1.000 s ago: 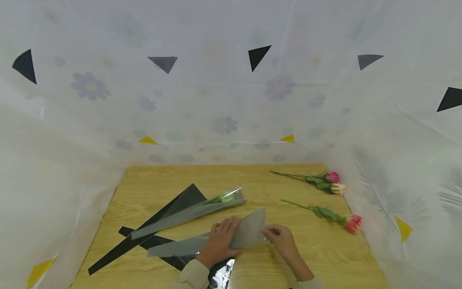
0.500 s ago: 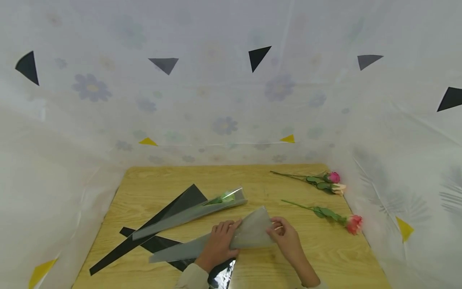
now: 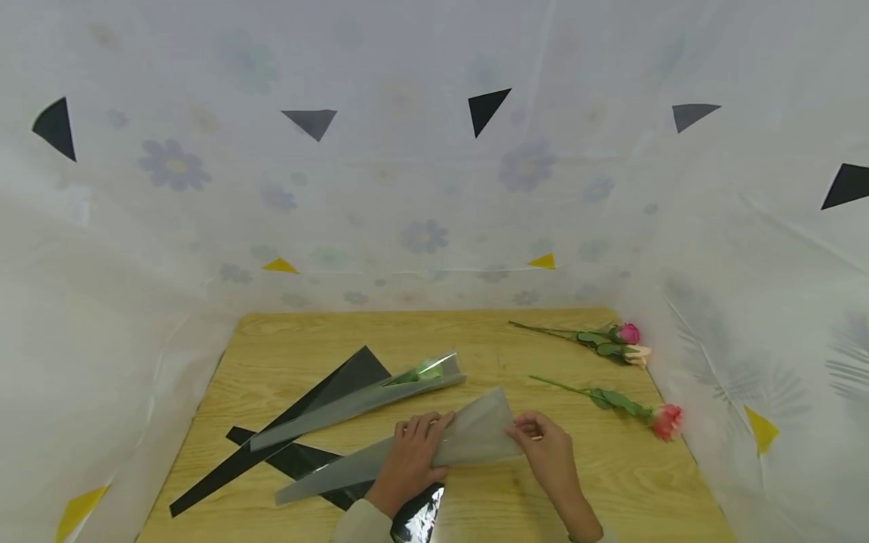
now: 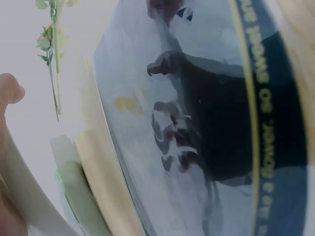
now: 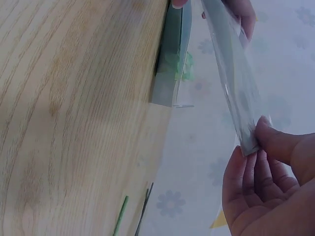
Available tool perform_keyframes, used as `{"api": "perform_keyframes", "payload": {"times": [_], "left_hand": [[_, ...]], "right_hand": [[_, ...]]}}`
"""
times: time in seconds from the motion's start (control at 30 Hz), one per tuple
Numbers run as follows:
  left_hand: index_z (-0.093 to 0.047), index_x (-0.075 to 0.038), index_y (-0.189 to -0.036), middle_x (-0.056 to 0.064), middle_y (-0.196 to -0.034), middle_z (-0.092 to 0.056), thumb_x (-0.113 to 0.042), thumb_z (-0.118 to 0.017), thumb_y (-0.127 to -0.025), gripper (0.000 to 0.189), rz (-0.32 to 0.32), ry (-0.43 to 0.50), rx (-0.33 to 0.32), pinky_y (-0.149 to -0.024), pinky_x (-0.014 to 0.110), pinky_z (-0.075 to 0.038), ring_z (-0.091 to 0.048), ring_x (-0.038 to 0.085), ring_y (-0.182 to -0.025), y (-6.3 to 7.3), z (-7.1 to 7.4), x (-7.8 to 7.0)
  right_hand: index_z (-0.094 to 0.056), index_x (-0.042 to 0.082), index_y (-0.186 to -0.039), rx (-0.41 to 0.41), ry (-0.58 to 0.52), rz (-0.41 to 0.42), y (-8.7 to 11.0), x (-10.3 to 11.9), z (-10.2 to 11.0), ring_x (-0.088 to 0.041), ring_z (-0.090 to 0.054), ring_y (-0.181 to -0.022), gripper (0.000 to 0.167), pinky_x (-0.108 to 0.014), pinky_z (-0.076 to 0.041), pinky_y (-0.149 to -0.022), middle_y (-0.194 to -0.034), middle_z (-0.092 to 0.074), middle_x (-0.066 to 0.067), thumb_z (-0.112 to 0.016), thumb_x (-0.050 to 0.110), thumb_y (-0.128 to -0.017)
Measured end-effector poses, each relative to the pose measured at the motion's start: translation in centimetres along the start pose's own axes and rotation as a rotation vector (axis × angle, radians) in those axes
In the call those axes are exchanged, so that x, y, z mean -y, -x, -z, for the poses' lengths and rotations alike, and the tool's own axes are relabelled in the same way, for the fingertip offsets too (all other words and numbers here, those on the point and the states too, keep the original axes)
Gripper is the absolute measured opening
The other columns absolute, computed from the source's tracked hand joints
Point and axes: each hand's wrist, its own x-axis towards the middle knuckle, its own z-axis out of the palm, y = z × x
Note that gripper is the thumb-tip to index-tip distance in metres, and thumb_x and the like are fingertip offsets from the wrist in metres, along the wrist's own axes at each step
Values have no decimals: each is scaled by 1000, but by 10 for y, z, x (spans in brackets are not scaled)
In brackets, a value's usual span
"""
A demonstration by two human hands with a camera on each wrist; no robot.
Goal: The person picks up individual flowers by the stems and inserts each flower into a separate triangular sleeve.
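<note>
A translucent grey flower sleeve (image 3: 478, 434) slants across the front middle of the table, narrow end to the left. My left hand (image 3: 410, 456) grips it partway along, fingers over the top and thumb on the near side. At the wide right end, my right hand (image 3: 546, 445) pinches the corner between thumb and fingers, as its fingertips (image 5: 263, 127) show in the right wrist view. Behind lies a second clear sleeve (image 3: 360, 402) with a green-leaved, pale flower (image 3: 424, 371) inside. The left wrist view is mostly filled by a glossy black sleeve (image 4: 216, 123) with yellow-edged lettering.
Black sleeves (image 3: 339, 385) lie crossed at the left of the wooden table (image 3: 475, 332). At the right are a pink-red flower (image 3: 665, 422), a magenta rose (image 3: 628, 333) and a cream rose (image 3: 637, 355). A patterned white curtain (image 3: 421, 188) surrounds the table.
My right hand has moved slightly right with the sleeve's corner, and the wide end now reaches further right. The sleeve's narrow end has swung a little nearer. My left hand has barely moved.
</note>
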Motion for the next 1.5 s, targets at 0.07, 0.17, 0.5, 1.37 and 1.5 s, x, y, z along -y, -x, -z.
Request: {"api": "perform_keyframes", "payload": {"times": [0.07, 0.17, 0.5, 1.37, 1.5], "left_hand": [[-22, -24, -148, 0, -125, -43, -46, -80, -61, 107, 5, -3, 4, -81, 40, -32, -44, 18, -108, 0, 1, -1], [-23, -23, -148, 1, -126, -43, -47, -80, -61, 107, 11, -20, 1, -81, 40, -33, -44, 19, -109, 0, 2, -2], [-24, -23, -148, 1, -126, -44, -51, -80, -61, 108, 2, -62, 12, -80, 42, -35, -46, 19, -109, 2, 8, -7], [-18, -21, -149, 1, -128, -40, -55, -73, -70, 103, -44, 20, 40, -87, 41, -34, -43, 18, -111, 1, 3, -18], [-19, -18, -149, 1, -125, -44, -49, -74, -71, 100, -56, -6, 4, -85, 40, -35, -44, 17, -110, 1, 4, -17]], "right_hand": [[-66, 14, -81, -11, 26, 15, 0, 0, 0, -11, -62, -69, 13, -22, -48, -57, -75, -66, 6, -77, 16, -74], [-65, 12, -81, -5, 87, 36, 1, 0, -1, -10, -59, -68, 11, -21, -47, -57, -75, -63, 5, -75, 11, -76], [-70, 8, -93, 91, 181, 41, 0, -6, 2, -11, -53, -73, 11, -22, -45, -62, -81, -58, 0, -70, 8, -82], [-57, -5, -67, 647, -197, -91, -6, 4, 7, -10, -40, -54, 48, -25, -39, -52, -61, -50, -1, -51, 35, -94], [-70, 1, -91, 661, -191, -50, -6, 5, 8, -19, -58, -79, 41, -34, -47, -73, -83, -65, -7, -46, 34, -97]]}}
